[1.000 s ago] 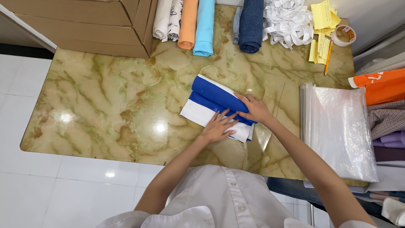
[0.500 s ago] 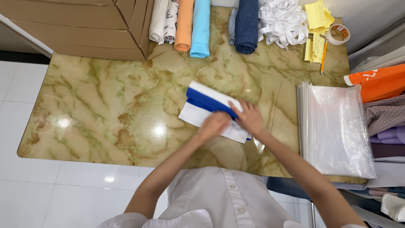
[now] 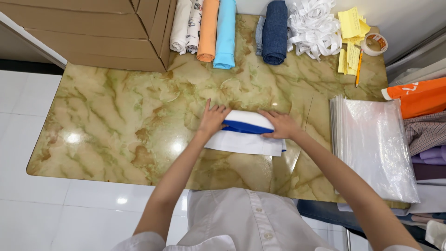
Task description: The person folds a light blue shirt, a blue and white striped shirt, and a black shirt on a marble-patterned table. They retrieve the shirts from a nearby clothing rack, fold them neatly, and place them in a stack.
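Folded blue-and-white cloth [image 3: 246, 135] lies at the middle of the frame on the marbled green table [image 3: 116, 125], its blue band showing between two white layers. We see our left hand [image 3: 213, 118] laid flat on the cloth's left end, fingers spread and pointing toward the top of the frame, pressing down rather than gripping. Our right hand [image 3: 281, 125] rests on the right end, palm down with fingers close together and aimed left along the fold; it too presses and clasps nothing. Both forearms run in from the bottom of the frame, over our white buttoned shirt [image 3: 246, 218].

Along the top edge we see rolled fabrics side by side: a white roll [image 3: 180, 25], a printed white roll [image 3: 194, 23], an orange roll [image 3: 208, 30], a light blue roll [image 3: 226, 32] and a dark denim roll [image 3: 275, 32]. Just right of the denim sits a heap of white ribbon [image 3: 313, 25], then yellow paper slips [image 3: 349, 35] with a pencil [image 3: 358, 67] beside them and a roll of tape [image 3: 375, 44] at the upper right. Cardboard boxes [image 3: 93, 30] fill the upper left. At the right, well apart from the cloth, lies a stack of clear plastic bags [image 3: 374, 144], and beyond it at the frame's edge an orange packet [image 3: 418, 95] above folded checked and purple fabrics [image 3: 427, 144].
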